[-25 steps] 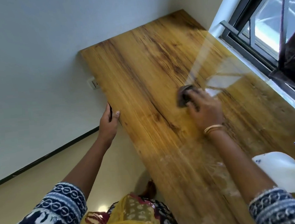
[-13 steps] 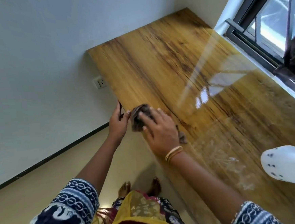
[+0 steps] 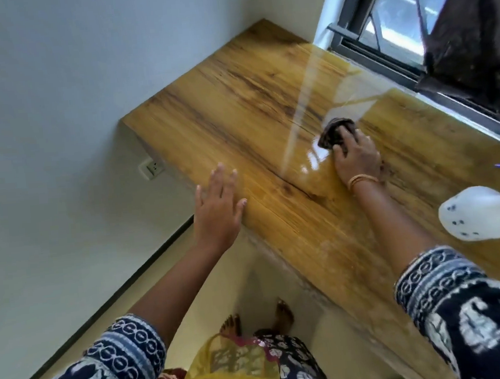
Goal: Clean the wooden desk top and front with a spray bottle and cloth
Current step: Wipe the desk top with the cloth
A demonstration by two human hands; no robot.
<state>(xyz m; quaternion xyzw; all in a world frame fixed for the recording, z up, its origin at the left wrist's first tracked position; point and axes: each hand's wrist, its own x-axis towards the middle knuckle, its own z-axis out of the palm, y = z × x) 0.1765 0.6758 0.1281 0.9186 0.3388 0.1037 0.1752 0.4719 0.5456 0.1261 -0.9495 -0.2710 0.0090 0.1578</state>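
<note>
Wooden desk top (image 3: pixel 236 106), glossy, streaked with window glare. Pressed a dark crumpled cloth (image 3: pixel 332 135) onto it with the right hand (image 3: pixel 357 158), fingers curled over the wad, far side near the window (image 3: pixel 394 22). Laid the left hand (image 3: pixel 219 209) flat at the front edge, fingers straight and spread. Stood the white spray bottle (image 3: pixel 481 213) on the desk, well right of the cloth.
</note>
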